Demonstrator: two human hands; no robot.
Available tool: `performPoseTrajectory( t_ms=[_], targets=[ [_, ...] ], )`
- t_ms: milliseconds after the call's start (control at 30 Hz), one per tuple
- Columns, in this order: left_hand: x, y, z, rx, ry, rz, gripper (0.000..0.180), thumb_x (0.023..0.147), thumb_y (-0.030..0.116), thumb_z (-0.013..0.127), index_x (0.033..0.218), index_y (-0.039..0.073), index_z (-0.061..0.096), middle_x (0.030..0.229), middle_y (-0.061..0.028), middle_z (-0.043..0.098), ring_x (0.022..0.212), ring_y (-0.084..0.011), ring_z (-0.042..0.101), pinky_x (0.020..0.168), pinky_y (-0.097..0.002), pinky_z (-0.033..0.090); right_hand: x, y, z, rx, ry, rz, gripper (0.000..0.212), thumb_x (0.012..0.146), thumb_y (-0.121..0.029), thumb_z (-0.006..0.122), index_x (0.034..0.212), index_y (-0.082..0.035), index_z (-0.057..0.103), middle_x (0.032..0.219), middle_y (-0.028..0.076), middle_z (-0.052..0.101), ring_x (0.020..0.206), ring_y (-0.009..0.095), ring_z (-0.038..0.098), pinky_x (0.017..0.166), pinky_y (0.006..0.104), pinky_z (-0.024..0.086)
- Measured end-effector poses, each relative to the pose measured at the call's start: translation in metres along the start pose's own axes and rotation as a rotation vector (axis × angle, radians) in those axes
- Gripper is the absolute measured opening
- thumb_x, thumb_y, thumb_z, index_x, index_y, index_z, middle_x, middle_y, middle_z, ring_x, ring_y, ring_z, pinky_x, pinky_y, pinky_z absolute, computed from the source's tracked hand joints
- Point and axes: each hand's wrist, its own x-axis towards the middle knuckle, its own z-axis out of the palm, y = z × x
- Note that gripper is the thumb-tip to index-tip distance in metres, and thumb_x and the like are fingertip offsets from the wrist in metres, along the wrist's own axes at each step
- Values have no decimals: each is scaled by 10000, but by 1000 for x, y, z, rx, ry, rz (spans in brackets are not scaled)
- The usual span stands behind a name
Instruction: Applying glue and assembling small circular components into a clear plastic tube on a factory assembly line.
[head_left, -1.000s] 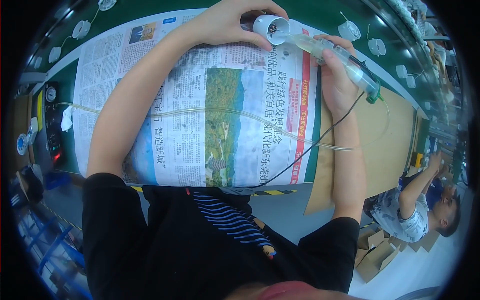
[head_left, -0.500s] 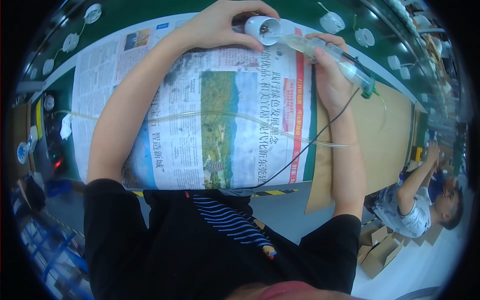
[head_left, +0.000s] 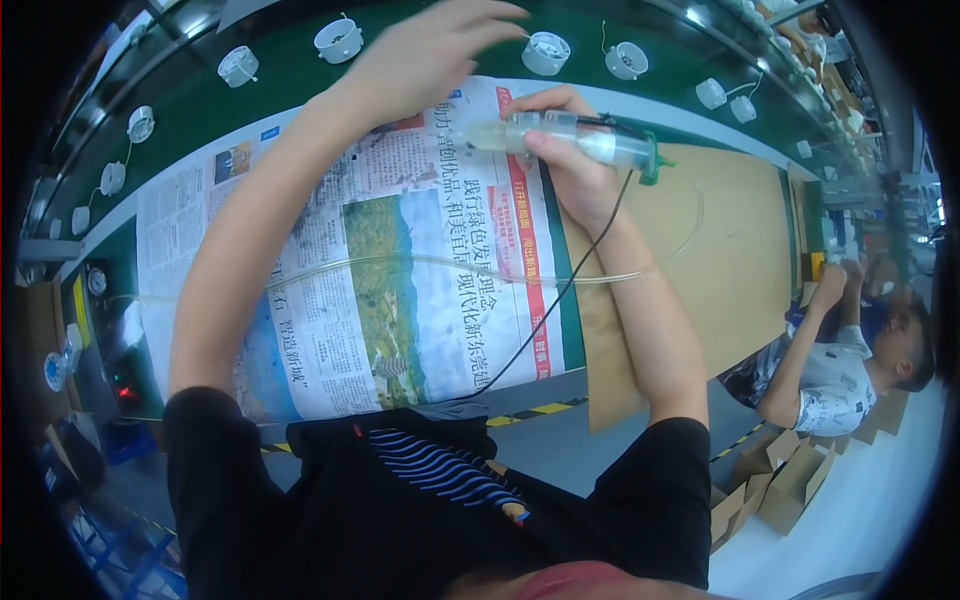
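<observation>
The right hand (head_left: 585, 180) clasps a clear syringe (head_left: 615, 149) above newspaper (head_left: 450, 335); ahead and left of that grip, the left hand (head_left: 420, 62) stretches, fingers apart, near a white cup (head_left: 546, 54).

We see a newspaper (head_left: 430, 230) on the green bench (head_left: 568, 340). Right of the newspaper we find brown cardboard (head_left: 720, 270); beyond the newspaper, white cups (head_left: 546, 53).
</observation>
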Motion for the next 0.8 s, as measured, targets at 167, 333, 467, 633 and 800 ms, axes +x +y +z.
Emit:
performPoseTrajectory(
  t_ms=[167, 333, 467, 633, 800],
  targets=[
    [48, 10, 55, 182, -266, 168, 433, 861, 109, 665, 1288, 168, 626, 1449, -28, 541, 1289, -270, 548, 941, -367, 544, -1, -6, 7, 21, -41, 38, 337, 864, -124, 663, 1159, -18, 539, 1162, 144, 632, 1022, 178, 599, 856, 294, 466],
    [56, 3, 43, 225, -365, -162, 504, 832, 108, 731, 1316, 171, 604, 1395, -41, 582, 1208, -229, 610, 908, -364, 557, -3, -5, 4, 38, 18, 31, 330, 873, -132, 660, 1160, -26, 537, 1153, 142, 633, 904, 151, 594, 778, 277, 479],
    [8, -2, -8, -525, -58, -548, 525, 741, 35, 738, 1242, 20, 581, 1219, -124, 610, 1104, -261, 622, 962, -340, 491, -2, -4, -3, 121, 20, 30, 313, 894, -143, 646, 1164, -29, 536, 1154, 143, 631, 840, 140, 584, 739, 266, 479],
    [-58, 11, -39, -909, -166, -861, 538, 809, 130, 771, 1316, 141, 590, 1291, -63, 622, 1122, -199, 641, 944, -349, 545, -2, -3, 7, 234, 34, 44, 284, 927, -146, 615, 1171, -24, 536, 1158, 146, 629, 806, 140, 578, 721, 256, 476],
    [-79, 14, -33, -964, -155, -635, 547, 800, 147, 783, 1309, 119, 587, 1235, -73, 642, 1106, -202, 646, 987, -339, 524, 1, -2, 13, 112, 126, 12, 284, 944, -148, 605, 1186, -18, 534, 1168, 147, 629, 791, 136, 577, 708, 252, 480]
  ],
)
